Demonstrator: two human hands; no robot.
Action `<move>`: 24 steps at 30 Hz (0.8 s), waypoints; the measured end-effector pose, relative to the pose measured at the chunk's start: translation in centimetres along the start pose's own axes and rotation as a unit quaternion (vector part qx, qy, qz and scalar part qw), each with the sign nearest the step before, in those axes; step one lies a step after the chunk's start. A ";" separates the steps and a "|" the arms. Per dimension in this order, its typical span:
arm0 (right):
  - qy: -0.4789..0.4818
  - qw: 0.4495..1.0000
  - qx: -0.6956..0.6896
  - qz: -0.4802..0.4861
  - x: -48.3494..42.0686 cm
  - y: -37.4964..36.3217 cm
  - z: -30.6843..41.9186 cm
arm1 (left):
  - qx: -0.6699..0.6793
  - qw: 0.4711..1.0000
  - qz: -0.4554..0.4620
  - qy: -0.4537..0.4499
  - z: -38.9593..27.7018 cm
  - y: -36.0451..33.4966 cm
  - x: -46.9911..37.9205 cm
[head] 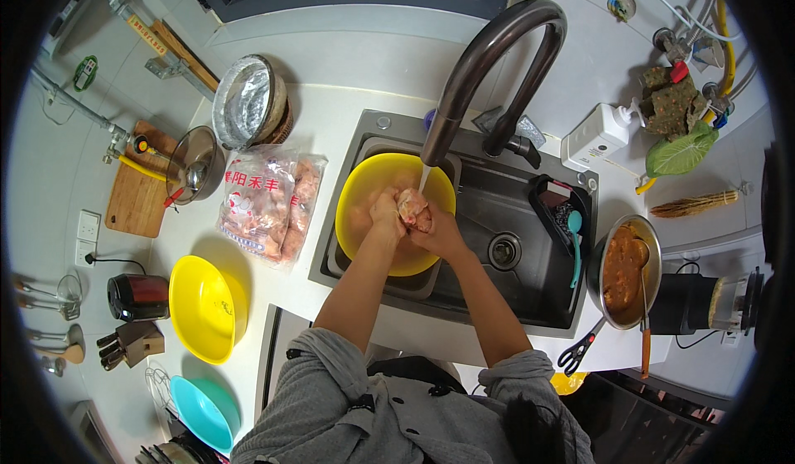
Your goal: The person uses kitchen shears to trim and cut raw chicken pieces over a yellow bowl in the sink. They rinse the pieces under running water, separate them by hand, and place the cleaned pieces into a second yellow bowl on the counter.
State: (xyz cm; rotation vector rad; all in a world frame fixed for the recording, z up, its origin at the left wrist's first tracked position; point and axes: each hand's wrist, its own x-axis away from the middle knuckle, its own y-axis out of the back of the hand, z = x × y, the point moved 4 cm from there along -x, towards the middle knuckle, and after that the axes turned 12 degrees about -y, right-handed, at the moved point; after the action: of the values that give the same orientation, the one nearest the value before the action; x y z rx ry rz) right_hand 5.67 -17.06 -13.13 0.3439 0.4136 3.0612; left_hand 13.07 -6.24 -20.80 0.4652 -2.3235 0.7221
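Note:
Both my hands are over a yellow plastic basin (pixel 348 184) standing in the left part of a dark sink (pixel 478 246). A piece of raw meat (pixel 412 208), likely chicken, is held between my left hand (pixel 386 210) and my right hand (pixel 436 233). Water runs onto it in a thin stream from the dark gooseneck faucet (pixel 463 91). Cloudy pinkish water (pixel 360 212) fills the basin below, and more pale pieces show dimly in it. Fingers on the far side of the meat are partly hidden.
Left of the sink lie plastic bags of raw meat (pixel 261 209). Beyond them are a foil-lined bowl (pixel 245 100), another yellow basin (pixel 202 308) and a turquoise basin (pixel 205 411). On the right stand a steel pan of reddish sauce (pixel 624 271), scissors (pixel 581 347) and a white pump bottle (pixel 596 136).

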 end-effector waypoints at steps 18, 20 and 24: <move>-0.066 0.976 0.206 -0.029 -1.0 0.7 -0.7 | -0.036 0.974 0.204 0.093 -1.0 0.2 0.1; -0.014 0.955 0.276 -0.108 -0.3 1.4 0.3 | -0.077 0.966 0.215 0.119 -2.3 -0.6 3.1; 0.112 0.899 0.367 -0.210 -0.3 0.8 0.8 | -0.137 0.964 0.195 0.117 -2.7 -0.7 5.7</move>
State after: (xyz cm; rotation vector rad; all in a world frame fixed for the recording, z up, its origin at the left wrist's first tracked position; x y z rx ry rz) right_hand 6.12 -17.61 -12.19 -0.0915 1.4418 2.4069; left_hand 10.55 -5.97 -14.94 -0.2002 -2.2620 0.5815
